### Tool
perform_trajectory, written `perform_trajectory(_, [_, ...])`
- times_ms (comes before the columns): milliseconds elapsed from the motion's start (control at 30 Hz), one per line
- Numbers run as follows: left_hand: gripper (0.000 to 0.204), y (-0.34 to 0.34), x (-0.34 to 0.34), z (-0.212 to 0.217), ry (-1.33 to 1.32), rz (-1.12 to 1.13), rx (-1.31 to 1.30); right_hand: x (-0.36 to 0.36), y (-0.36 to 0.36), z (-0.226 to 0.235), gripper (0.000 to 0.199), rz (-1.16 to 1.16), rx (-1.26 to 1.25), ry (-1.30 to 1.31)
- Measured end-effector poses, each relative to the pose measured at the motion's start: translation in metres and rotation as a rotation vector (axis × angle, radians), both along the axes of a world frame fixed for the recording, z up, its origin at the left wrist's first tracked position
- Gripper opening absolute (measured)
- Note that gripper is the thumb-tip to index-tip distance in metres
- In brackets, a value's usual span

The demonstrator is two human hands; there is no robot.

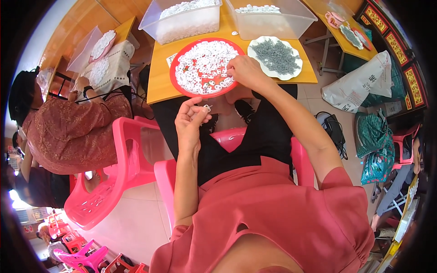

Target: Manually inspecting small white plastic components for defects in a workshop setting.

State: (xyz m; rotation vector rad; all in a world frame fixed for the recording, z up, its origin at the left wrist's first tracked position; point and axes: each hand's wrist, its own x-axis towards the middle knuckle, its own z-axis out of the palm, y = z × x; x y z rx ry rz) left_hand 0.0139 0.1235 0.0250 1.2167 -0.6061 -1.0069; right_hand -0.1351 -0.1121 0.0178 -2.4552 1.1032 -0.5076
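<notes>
Red plate point(178, 84) overhangs the table point(159, 77) near edge. Right hand point(245, 70) rests at the plate's 3 o'clock rim, fingers pinched among white pieces point(202, 63). Left hand point(191, 119), off-table at 6 o'clock, grasps a small white part point(207, 108). White plate point(296, 68) of grey screws point(275, 55) adjoins right; clear bins point(182, 25) at 12 o'clock. Tiled floor, pink chairs point(123, 168).

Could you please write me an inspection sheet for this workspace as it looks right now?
Surface: yellow table, crowded.
Job's things: red plate of small white parts; white plate of grey pieces.
Clutter: two clear bins at the back.
Hands: left hand pinches a small white part in its fingers, off the table; right hand reaches into the red plate.
Cables: black cable on the floor, right.
Surroundings: pink chairs; a person in patterned clothing at left; sacks at right.
</notes>
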Motion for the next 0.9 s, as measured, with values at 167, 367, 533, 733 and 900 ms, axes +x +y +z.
perform_trajectory(167, [0.032, 0.011, -0.004, 0.003, 0.039, 0.006, 0.026, 0.013, -0.005, -0.01, 0.015, 0.022, -0.122, 0.137])
perform_trajectory(367, [0.031, 0.026, -0.019, 0.014, 0.092, 0.009, 0.033, 0.015, 0.004, 0.008, 0.015, 0.039, -0.131, 0.197])
perform_trajectory(533, [0.029, 0.032, -0.033, 0.022, 0.122, -0.019, 0.058, 0.011, 0.005, 0.018, 0.013, 0.059, -0.081, 0.242])
perform_trajectory(733, [0.026, 0.03, -0.038, 0.023, 0.138, -0.045, 0.086, 0.008, 0.008, 0.021, 0.012, 0.058, -0.092, 0.188])
perform_trajectory(900, [0.027, 0.035, -0.037, 0.033, 0.15, -0.038, 0.103, 0.009, 0.012, 0.018, 0.014, 0.046, -0.096, 0.198])
